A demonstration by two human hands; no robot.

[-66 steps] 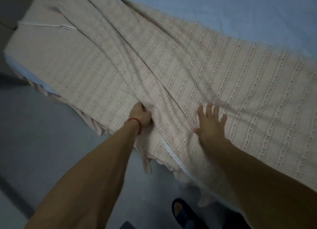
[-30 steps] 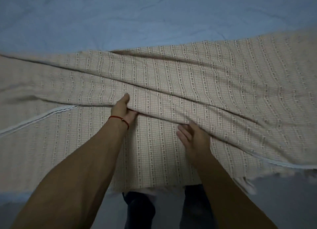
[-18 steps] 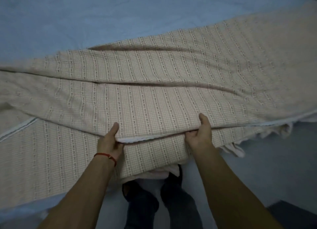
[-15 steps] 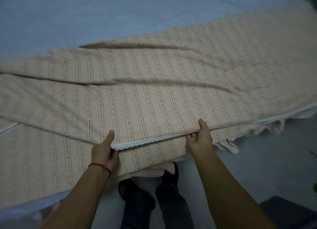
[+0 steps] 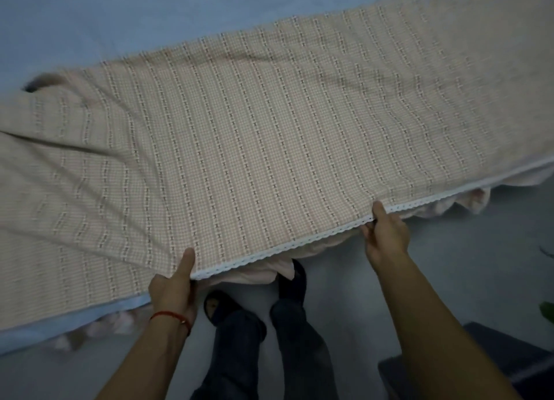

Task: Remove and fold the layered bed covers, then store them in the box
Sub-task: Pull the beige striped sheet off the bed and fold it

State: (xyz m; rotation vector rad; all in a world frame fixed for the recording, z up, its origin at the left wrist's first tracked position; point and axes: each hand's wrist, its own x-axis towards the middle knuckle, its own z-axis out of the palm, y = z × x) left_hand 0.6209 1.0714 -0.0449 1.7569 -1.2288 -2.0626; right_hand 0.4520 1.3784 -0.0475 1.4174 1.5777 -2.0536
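beige checked bed cover (image 5: 254, 147) spread across the near side of the bed, folded over on itself, its white lace-trimmed edge (image 5: 287, 248) running slantwise from lower left up to the right along the near side of the bed. left hand (image 5: 175, 285) pinching that trimmed edge at its lower left end, thumb laid flat on top of the fabric, fingers tucked underneath out of sight; red string bracelet (image 5: 171, 317) around the wrist. right hand (image 5: 386, 237) gripping the same edge further right and higher up, thumb on top, fingers curled below the hem. stretch of edge between the two hands held taut and nearly straight. soft creases in the fabric at far left, a shallow wrinkle near the top middle. light blue sheet (image 5: 120, 18) showing beyond the far edge of the cover, and again as a strip at lower left beneath it. pale pink layer (image 5: 257, 275) hanging in bunched folds below the lifted edge, between the hands and out to the right. grey floor (image 5: 479, 264) below; dark trouser legs and dark slippers (image 5: 292, 284) straight under the held edge, close to the bed. dark boxy shape (image 5: 509, 357) at lower right, partly hidden by the right forearm, too dim to identify. bit of green leaf at the far right margin.
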